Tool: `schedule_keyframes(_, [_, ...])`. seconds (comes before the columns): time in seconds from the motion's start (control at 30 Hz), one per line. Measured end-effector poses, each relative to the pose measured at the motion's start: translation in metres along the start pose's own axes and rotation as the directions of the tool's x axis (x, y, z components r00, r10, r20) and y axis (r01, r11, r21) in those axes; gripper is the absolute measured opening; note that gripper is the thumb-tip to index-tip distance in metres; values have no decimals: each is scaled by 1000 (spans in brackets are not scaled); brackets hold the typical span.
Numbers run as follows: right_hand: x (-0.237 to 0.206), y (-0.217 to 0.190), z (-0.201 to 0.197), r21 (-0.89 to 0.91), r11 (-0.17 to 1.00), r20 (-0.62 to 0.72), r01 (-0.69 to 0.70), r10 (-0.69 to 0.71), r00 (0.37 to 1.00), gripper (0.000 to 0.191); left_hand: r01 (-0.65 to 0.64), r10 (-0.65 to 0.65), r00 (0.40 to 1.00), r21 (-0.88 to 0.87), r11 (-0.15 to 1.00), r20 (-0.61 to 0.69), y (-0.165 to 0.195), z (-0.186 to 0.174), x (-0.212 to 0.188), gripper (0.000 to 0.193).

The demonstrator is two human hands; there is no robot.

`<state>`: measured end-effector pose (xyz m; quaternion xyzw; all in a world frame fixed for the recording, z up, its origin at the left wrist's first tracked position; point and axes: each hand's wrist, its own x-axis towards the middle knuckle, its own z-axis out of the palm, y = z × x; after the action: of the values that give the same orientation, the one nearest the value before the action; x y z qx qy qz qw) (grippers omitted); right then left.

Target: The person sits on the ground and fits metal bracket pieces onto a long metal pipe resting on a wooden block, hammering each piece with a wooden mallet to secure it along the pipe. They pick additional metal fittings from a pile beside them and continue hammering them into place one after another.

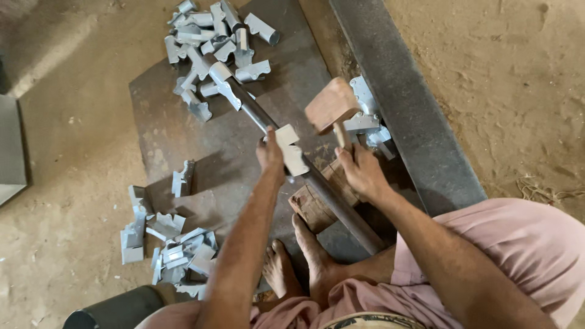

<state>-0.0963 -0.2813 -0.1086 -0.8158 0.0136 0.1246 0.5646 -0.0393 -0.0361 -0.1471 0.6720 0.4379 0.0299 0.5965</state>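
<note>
My left hand [270, 157] grips a small bent grey sheet-metal piece [290, 150] and holds it against a long dark metal rod [317, 183] that runs diagonally across a rusty steel plate [207, 134]. In my right hand [363, 170] is a wooden mallet [332, 108], gripped by the handle, its head raised just right of the piece. The rod rests on a wooden block [317, 201] near my bare feet [298, 256]. Another bent metal piece [224, 82] hangs on the rod's far end.
A heap of shaped grey metal pieces [213, 42] lies at the plate's far end. Flat cut pieces [173, 247] are piled at the lower left, a few more [365, 122] behind the mallet. A long steel beam [408, 103] runs along the right. A dark cylinder [116, 307] stands at the bottom left.
</note>
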Motion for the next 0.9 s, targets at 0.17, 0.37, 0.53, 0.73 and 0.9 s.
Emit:
schedule_keyframes(0.17, [-19,-21,-9,-126,991,19,47,-45,999,39,127,-118,982,54,990,-149,18,32,-7,67])
schedule_keyframes(0.37, [-9,-24,18,-185,949,-112,255,-278,954,31,130,-89,949,119,984,-301,28,37,-19,82])
schedule_keyframes(0.53, [17,0,26,-128,991,-43,46,-51,998,30,32,35,956,223,974,-291,22,35,-14,85])
schedule_keyframes(0.73, [16,11,27,-502,797,-118,337,-449,886,35,-50,86,972,163,985,-220,16,26,-12,82])
schedule_keyframes(0.9, [17,13,28,-116,987,97,-109,120,988,43,-24,32,988,54,998,-149,1,24,-2,84])
